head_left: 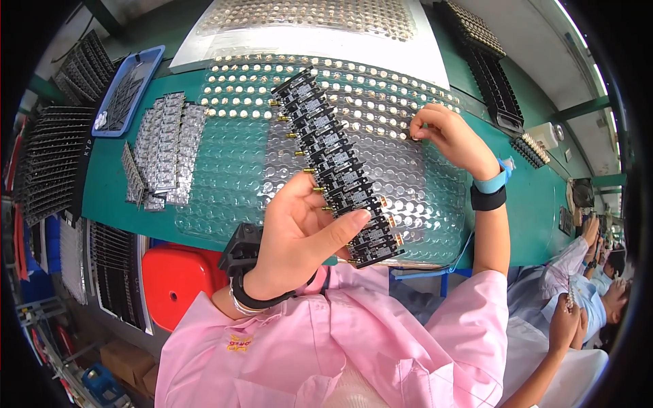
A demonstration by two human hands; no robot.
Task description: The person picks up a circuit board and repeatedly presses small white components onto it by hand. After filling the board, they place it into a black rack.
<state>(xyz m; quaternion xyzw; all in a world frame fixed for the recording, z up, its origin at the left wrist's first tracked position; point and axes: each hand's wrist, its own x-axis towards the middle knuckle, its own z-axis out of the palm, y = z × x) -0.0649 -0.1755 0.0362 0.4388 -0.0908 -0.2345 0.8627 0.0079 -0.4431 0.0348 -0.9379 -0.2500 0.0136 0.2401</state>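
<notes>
A long black circuit board panel [337, 160], made of several joined small boards, is tilted across the middle of the view. My left hand [306, 221] is closed on its lower end, the thumb lying across its face. Small brass-coloured pins stick out along its left edge, and a few gold-coloured parts show at its lower right. Over the clear blister tray [231, 160], my right hand [449, 132] pinches thumb and forefinger together beside the small round cream-coloured parts [367, 115]. What lies between those fingertips is too small to make out.
Stacked board panels [163, 146] lie left on the green table [109, 197], near a blue bin [126, 95]. Racks of black boards [58, 156] stand far left. Another filled tray [306, 17] lies behind. A red stool [173, 285] is below left; another person [578, 292] sits right.
</notes>
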